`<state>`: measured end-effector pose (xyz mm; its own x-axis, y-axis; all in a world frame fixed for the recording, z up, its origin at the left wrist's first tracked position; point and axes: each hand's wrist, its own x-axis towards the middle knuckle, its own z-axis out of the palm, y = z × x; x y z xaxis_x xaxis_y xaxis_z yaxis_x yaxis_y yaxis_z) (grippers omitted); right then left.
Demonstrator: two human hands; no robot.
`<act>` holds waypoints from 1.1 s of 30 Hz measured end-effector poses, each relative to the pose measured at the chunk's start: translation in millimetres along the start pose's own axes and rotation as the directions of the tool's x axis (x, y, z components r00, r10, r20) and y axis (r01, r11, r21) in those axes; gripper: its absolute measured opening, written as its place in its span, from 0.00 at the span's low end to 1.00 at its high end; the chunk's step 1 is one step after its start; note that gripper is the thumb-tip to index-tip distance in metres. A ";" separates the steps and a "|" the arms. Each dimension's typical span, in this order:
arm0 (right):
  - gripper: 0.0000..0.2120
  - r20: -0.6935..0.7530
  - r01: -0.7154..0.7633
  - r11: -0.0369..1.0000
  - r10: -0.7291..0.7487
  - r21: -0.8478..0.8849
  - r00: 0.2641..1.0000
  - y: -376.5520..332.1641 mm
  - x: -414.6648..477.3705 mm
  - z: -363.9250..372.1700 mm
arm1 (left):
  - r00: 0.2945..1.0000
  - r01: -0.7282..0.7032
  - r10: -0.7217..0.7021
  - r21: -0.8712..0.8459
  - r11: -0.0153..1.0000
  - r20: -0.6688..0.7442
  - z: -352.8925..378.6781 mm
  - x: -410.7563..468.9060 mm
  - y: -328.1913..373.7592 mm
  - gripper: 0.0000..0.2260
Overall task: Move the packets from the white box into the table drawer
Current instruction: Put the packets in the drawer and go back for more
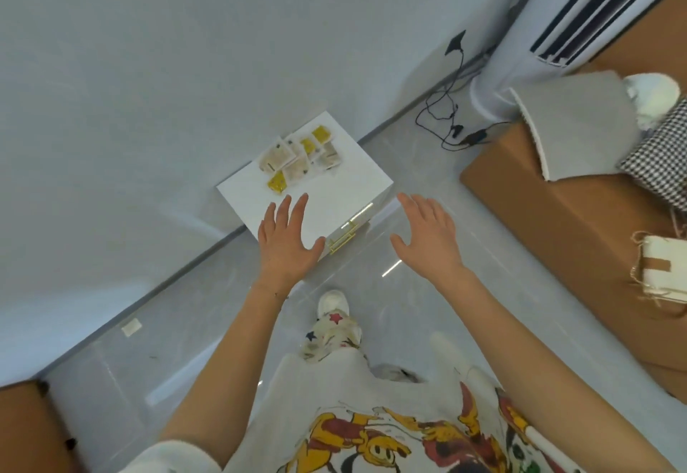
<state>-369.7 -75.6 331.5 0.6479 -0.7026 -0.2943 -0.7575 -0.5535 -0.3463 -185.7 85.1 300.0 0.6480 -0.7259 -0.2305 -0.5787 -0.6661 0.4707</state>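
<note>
Yellow and beige flat packets (297, 156) heaped on far side of white square table top (334, 190). Left hand (286, 238) above its near edge, fingers spread, empty. Right hand (427, 238) beside table, equally wide, empty. Gold drawer handle (344, 239) between them.

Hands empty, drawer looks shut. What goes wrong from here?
1. The packets lie overlapped near the far edge of the white table; a sweeping grab by the left hand may push some off toward the wall.
2. The drawer looks closed; grabbing packets before the right hand pulls the gold handle leaves nowhere to put them.
</note>
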 end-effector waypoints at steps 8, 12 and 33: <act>0.33 0.073 0.055 0.998 -0.053 -0.026 0.996 -33.5 113.3 11.7 | 0.995 0.100 -0.100 -0.008 0.995 0.021 -20.9 70.7 -52.8 0.35; 0.34 0.123 0.001 1.000 -0.004 0.025 0.992 -38.5 172.1 43.0 | 0.986 0.169 -0.168 -0.069 0.983 0.011 -7.9 107.7 -90.8 0.36; 0.40 0.099 -0.223 0.936 0.204 0.272 0.974 -36.9 453.8 275.9 | 0.955 0.276 -0.279 -0.038 0.960 -0.099 213.4 358.5 -194.9 0.49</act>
<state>-25.6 -250.6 -35.0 0.4848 -0.7530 -0.4450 -0.8318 -0.2395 -0.5008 53.7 -81.9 -56.1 0.8294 -0.4907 -0.2670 -0.3578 -0.8336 0.4208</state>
